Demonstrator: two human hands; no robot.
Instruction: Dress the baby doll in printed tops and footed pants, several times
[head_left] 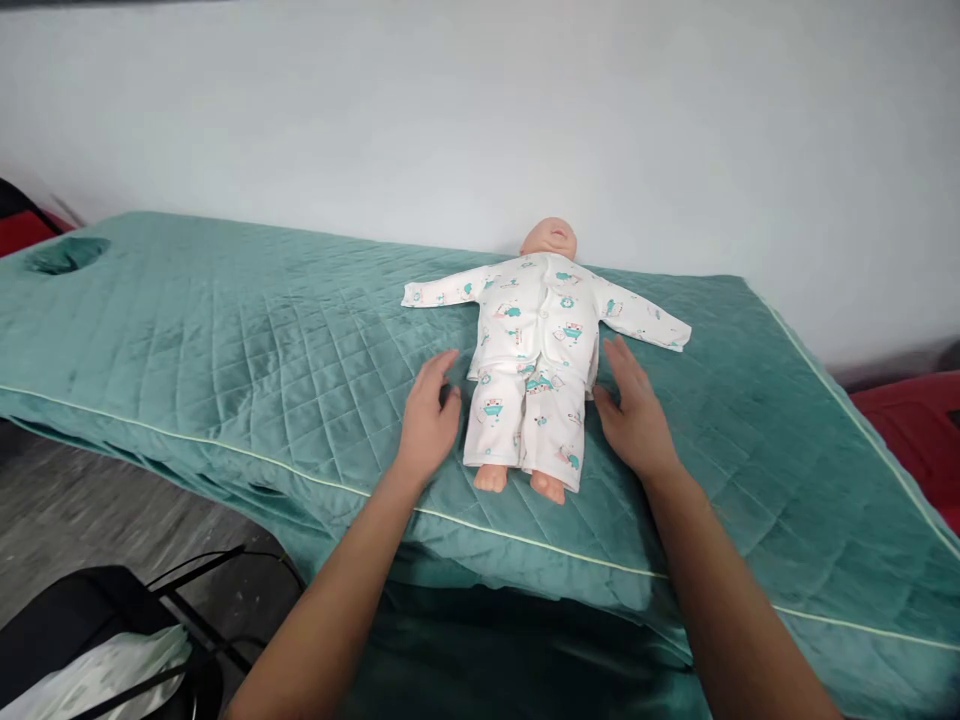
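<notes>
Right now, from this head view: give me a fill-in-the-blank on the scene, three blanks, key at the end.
1. The baby doll in white printed pyjamas lies on its ____ on the teal quilted cover.
2. The left hand and the right hand are open, one on each ____ of the doll.
3. The doll's bare ____ point toward the person.
Missing words: back; side; feet.

1. Extended left forearm (337,600) and right forearm (724,590) forward, both bare, converging slightly.
2. Held left hand (429,415) flat, palm down, fingers straight and together, thumb inward.
3. Held right hand (632,410) flat too, palm down, fingers extended, gripping nothing.
</notes>
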